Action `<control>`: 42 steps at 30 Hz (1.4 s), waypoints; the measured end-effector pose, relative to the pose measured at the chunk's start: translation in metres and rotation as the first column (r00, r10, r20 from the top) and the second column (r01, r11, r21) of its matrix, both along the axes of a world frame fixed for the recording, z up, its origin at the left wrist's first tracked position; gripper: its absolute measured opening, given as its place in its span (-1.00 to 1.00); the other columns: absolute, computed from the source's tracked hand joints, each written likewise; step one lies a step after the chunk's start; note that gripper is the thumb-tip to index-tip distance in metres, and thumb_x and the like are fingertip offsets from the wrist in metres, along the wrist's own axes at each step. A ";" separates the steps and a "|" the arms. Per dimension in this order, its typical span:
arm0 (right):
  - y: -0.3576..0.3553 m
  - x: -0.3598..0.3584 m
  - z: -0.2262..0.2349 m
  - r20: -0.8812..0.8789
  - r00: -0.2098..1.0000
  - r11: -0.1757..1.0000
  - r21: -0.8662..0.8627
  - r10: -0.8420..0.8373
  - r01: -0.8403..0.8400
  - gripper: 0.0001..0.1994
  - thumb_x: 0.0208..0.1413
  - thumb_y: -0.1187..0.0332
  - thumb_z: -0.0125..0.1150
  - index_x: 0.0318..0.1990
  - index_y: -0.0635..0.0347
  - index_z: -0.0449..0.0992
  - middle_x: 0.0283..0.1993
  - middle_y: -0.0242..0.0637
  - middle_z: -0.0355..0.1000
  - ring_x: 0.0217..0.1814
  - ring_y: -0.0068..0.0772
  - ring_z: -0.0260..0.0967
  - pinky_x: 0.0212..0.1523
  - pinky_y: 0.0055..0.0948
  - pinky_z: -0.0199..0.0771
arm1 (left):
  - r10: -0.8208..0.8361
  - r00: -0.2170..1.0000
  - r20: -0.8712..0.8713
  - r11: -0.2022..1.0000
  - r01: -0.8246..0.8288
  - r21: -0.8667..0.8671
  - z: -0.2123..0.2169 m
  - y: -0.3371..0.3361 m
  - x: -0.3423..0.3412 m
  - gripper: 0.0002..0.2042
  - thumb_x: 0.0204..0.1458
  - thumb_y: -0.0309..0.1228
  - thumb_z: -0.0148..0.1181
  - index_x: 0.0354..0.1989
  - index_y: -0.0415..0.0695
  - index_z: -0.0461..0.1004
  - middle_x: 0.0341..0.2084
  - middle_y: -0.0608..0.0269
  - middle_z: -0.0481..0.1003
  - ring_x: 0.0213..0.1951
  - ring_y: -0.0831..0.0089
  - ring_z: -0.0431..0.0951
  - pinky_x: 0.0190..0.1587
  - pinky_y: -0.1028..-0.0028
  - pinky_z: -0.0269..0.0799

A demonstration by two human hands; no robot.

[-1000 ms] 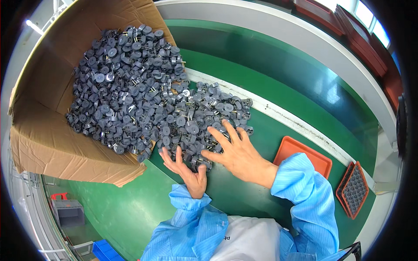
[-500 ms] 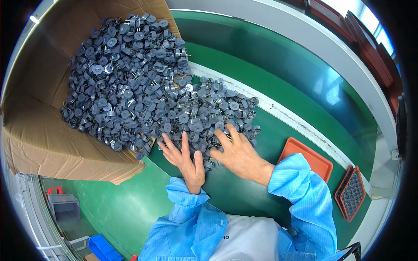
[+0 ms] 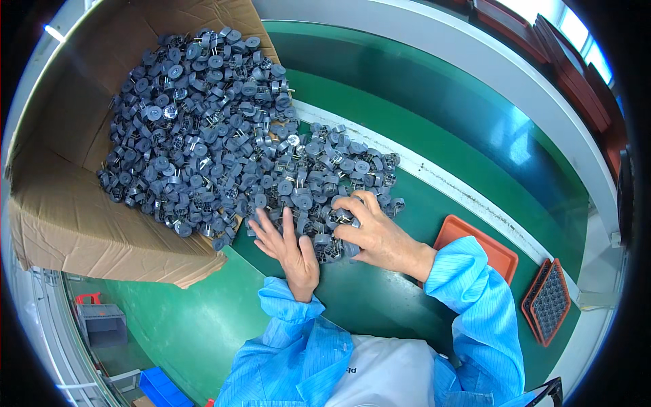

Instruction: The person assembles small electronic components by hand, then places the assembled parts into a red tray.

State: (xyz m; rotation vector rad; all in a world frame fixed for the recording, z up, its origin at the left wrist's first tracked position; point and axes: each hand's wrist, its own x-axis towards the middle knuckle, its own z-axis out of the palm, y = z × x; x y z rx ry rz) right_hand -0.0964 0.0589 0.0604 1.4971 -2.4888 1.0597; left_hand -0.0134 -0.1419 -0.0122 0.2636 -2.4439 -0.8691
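A heap of small grey round parts with metal pins (image 3: 224,129) spills out of a tipped cardboard box (image 3: 88,230) onto the green work surface (image 3: 407,305). My left hand (image 3: 290,254) rests at the near edge of the heap, fingers spread and holding nothing. To its right, my right hand (image 3: 376,234) curls over the heap's near right end. Its fingers are bent round several of the grey round parts, some of which show between thumb and fingertips.
An orange tray (image 3: 485,247) lies right of my right arm. Beyond it, red trays filled with small parts (image 3: 548,302) stand at the far right. A white strip (image 3: 468,197) runs behind the heap. At lower left are a grey bin (image 3: 102,324) and a blue bin (image 3: 163,388).
My right hand's fingers have curled in round some grey parts, and the hand has shifted slightly right. Parts near it have moved toward me. My left hand stays nearly where it was.
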 end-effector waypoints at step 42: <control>0.093 0.014 0.039 0.846 0.300 0.559 -0.520 0.440 0.646 -0.75 0.22 0.55 0.42 -0.09 0.14 0.44 -0.12 -0.40 0.49 -0.09 -0.61 0.49 -0.08 -0.49 0.57 | -0.294 0.955 -0.039 0.865 0.248 -0.437 0.005 0.020 0.010 -0.45 0.20 -0.13 0.22 0.33 -0.10 0.49 0.50 -0.01 0.30 0.59 -0.21 0.04 0.42 -0.51 -0.78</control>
